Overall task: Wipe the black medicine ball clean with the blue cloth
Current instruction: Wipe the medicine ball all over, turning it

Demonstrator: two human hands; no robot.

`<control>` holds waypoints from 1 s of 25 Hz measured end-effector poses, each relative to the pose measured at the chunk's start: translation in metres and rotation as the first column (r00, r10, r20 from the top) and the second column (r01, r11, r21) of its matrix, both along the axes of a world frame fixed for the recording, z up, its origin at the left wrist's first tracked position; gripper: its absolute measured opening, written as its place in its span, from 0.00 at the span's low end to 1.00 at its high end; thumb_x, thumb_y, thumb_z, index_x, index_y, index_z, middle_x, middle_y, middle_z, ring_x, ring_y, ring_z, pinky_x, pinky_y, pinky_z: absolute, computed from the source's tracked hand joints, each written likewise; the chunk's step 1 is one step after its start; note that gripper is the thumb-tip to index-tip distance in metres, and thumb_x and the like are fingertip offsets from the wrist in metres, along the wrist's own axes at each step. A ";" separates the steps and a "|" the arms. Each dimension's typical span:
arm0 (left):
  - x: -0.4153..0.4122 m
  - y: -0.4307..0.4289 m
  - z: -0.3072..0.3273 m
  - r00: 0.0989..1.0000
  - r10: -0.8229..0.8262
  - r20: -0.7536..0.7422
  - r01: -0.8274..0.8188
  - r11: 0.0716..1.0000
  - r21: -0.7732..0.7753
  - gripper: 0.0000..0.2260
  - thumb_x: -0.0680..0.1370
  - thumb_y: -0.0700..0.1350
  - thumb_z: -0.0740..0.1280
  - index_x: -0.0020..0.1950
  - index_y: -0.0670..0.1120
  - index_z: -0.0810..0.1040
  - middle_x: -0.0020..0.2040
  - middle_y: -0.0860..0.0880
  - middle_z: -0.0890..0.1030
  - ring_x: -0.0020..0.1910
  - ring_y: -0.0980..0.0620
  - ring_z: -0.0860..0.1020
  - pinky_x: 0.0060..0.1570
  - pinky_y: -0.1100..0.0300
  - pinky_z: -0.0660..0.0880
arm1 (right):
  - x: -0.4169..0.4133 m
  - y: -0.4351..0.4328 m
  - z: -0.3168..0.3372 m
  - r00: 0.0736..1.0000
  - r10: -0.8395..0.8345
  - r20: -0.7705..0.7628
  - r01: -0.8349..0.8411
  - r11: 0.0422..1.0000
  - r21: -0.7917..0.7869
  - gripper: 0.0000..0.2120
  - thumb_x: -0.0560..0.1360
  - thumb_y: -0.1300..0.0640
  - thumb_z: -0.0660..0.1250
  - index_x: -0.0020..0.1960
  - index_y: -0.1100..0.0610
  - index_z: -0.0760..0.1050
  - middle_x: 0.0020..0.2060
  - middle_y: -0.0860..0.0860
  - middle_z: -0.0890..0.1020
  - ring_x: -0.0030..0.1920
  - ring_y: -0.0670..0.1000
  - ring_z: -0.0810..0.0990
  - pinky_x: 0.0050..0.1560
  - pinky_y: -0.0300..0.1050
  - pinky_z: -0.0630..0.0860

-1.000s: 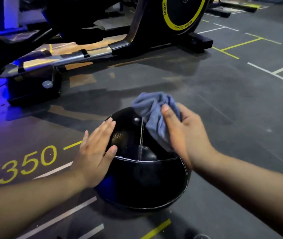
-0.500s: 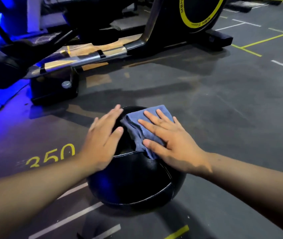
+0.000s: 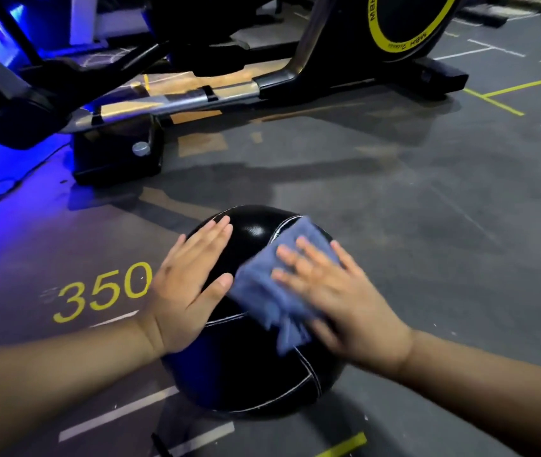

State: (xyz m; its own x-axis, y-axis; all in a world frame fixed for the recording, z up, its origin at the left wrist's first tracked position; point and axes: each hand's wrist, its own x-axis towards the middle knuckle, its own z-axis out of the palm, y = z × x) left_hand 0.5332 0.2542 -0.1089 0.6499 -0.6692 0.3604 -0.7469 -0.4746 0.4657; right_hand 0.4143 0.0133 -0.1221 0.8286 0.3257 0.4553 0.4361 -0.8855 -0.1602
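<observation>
Both hands lie flat: left hand (image 3: 186,291) on the black medicine ball (image 3: 249,374), right hand (image 3: 338,298) pressing the blue cloth (image 3: 262,291) onto it; an exercise machine (image 3: 196,94) stands close behind.

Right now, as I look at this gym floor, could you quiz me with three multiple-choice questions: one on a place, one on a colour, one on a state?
1. Where is the blue cloth?
A. Draped over a machine
B. On top of the black medicine ball, under the right hand
C. In a bucket

2. What colour is the painted number 350?
A. White
B. Yellow
C. Red

3. How is the left hand?
A. Gripping the cloth
B. Flat and open against the ball
C. Clenched in the air

Answers:
1. B, since the right hand presses the cloth onto the ball.
2. B, since the digits are yellow.
3. B, since its straight fingers rest on the ball's side.
</observation>
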 end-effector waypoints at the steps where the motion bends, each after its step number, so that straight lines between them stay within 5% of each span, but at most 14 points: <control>1: -0.004 -0.001 0.001 1.000 -0.005 0.019 0.005 1.000 0.014 0.28 0.78 0.54 0.54 0.77 0.46 0.61 0.78 0.54 0.60 0.78 0.55 0.56 0.75 0.41 0.54 | 0.016 -0.003 0.008 0.988 -0.136 -0.067 0.146 0.969 0.199 0.23 0.78 0.52 0.59 0.73 0.50 0.68 0.73 0.50 0.70 0.74 0.53 0.66 0.73 0.51 0.61; 3: -0.011 -0.003 0.001 0.999 -0.015 0.044 0.013 0.999 0.046 0.28 0.79 0.55 0.53 0.78 0.47 0.60 0.79 0.54 0.59 0.78 0.55 0.55 0.75 0.41 0.54 | 0.049 -0.017 0.024 0.911 -0.281 -0.303 0.396 0.804 0.444 0.17 0.79 0.52 0.61 0.67 0.46 0.75 0.63 0.46 0.80 0.66 0.49 0.76 0.65 0.41 0.69; 6: -0.010 -0.008 0.002 1.000 0.001 0.008 -0.002 0.999 0.044 0.27 0.79 0.55 0.52 0.78 0.49 0.60 0.78 0.57 0.58 0.78 0.58 0.54 0.75 0.41 0.52 | 0.079 -0.037 0.037 0.783 -0.220 -0.581 0.537 0.711 0.455 0.12 0.80 0.49 0.60 0.61 0.41 0.77 0.53 0.40 0.83 0.57 0.46 0.80 0.62 0.45 0.74; 8: -0.004 -0.009 0.003 0.998 0.019 -0.056 -0.018 1.000 0.008 0.26 0.80 0.53 0.51 0.78 0.50 0.61 0.78 0.59 0.58 0.77 0.60 0.53 0.76 0.42 0.51 | 0.071 -0.029 0.031 0.832 -0.164 -0.530 0.477 0.701 0.530 0.13 0.79 0.49 0.61 0.61 0.39 0.77 0.54 0.37 0.82 0.57 0.42 0.79 0.64 0.47 0.73; 10: 0.002 -0.006 0.003 0.995 0.023 -0.097 -0.024 1.000 -0.015 0.24 0.81 0.51 0.51 0.78 0.51 0.61 0.78 0.60 0.59 0.77 0.61 0.53 0.76 0.43 0.50 | 0.051 -0.011 0.023 0.918 -0.148 -0.368 0.334 0.789 0.516 0.17 0.77 0.50 0.61 0.65 0.42 0.75 0.62 0.38 0.79 0.64 0.43 0.76 0.68 0.49 0.71; 14: 0.014 0.000 -0.001 0.990 0.005 -0.141 -0.006 1.000 -0.006 0.23 0.82 0.48 0.51 0.78 0.52 0.61 0.78 0.60 0.58 0.77 0.61 0.52 0.76 0.43 0.48 | 0.017 0.005 0.021 0.992 -0.083 -0.095 0.086 0.996 0.028 0.25 0.75 0.50 0.61 0.72 0.49 0.70 0.72 0.46 0.71 0.75 0.53 0.65 0.73 0.57 0.60; 17: 0.028 -0.003 0.002 0.988 -0.006 -0.154 0.019 0.996 0.082 0.24 0.81 0.54 0.47 0.78 0.55 0.57 0.78 0.62 0.55 0.77 0.63 0.49 0.76 0.43 0.48 | -0.019 0.031 -0.001 0.977 0.187 -0.099 -0.209 0.919 -0.335 0.20 0.78 0.49 0.59 0.70 0.40 0.70 0.72 0.40 0.69 0.78 0.51 0.55 0.76 0.63 0.48; 20: 0.031 -0.011 0.007 0.990 -0.032 -0.138 0.050 0.990 0.132 0.25 0.81 0.57 0.45 0.78 0.56 0.55 0.78 0.64 0.53 0.77 0.64 0.47 0.77 0.46 0.46 | -0.049 0.044 -0.022 0.969 0.224 -0.104 -0.236 0.720 -0.652 0.20 0.84 0.46 0.43 0.71 0.33 0.64 0.74 0.35 0.63 0.79 0.46 0.47 0.78 0.54 0.42; 23: 0.033 -0.017 0.008 0.991 -0.030 -0.128 0.048 0.989 0.143 0.26 0.80 0.58 0.45 0.78 0.55 0.55 0.78 0.64 0.53 0.77 0.65 0.47 0.77 0.48 0.46 | -0.031 0.018 -0.006 0.933 0.351 -0.080 -0.334 0.762 -0.555 0.23 0.85 0.53 0.43 0.74 0.45 0.66 0.75 0.46 0.65 0.77 0.52 0.60 0.75 0.64 0.52; 25: 0.035 -0.018 0.007 0.992 -0.019 -0.128 0.037 0.990 0.140 0.27 0.79 0.58 0.45 0.78 0.55 0.56 0.78 0.63 0.54 0.77 0.65 0.48 0.77 0.49 0.47 | -0.004 0.001 0.006 0.983 0.181 0.005 -0.169 0.926 -0.337 0.21 0.83 0.54 0.46 0.74 0.49 0.65 0.74 0.49 0.67 0.75 0.55 0.63 0.71 0.65 0.60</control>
